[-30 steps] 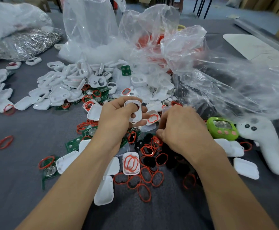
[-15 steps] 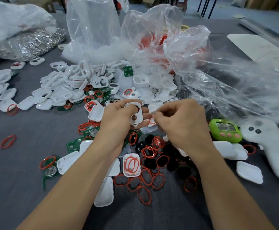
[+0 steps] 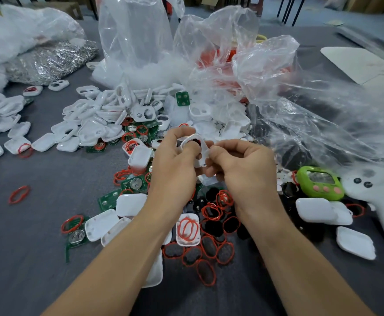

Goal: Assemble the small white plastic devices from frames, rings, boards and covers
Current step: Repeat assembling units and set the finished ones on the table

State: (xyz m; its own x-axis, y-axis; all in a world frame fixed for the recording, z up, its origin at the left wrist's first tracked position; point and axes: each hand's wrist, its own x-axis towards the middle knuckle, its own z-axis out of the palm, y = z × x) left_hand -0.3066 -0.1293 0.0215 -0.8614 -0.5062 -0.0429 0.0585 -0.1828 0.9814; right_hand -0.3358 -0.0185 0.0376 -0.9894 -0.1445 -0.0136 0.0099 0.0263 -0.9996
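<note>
Right hand came up pinching a tiny part (can't tell which) to fit at 3 o'clock of the left hand's gripped white frame.

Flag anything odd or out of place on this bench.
Two items don't match the white kit: a green device with pink buttons and a white toy-like shape with two dark dots, both at the right edge. One red ring lies alone at far left, apart from the ring pile.
</note>
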